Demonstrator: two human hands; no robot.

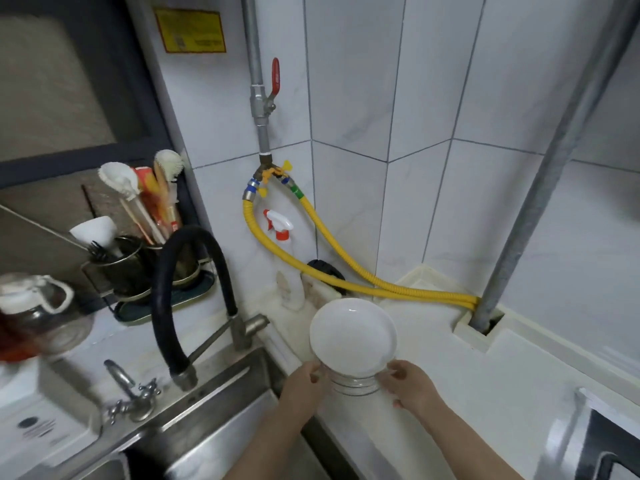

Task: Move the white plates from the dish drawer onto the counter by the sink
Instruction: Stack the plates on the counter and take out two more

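A stack of white plates [353, 336] is held between both my hands just above the white counter [467, 382], right of the steel sink [207, 427]. The top plate tilts up toward me, showing its round inside. Rims of lower plates show beneath it at the near side. My left hand [303, 384] grips the stack's left edge and my right hand [410, 384] grips its right edge. The dish drawer is out of view.
A black flexible tap hose [180, 292] and a steel faucet [131, 393] stand behind the sink. A spray bottle [287, 258], yellow gas hoses [346, 271] and a grey pipe [540, 188] crowd the corner. A utensil caddy [138, 265] and glass jar [38, 313] sit at left.
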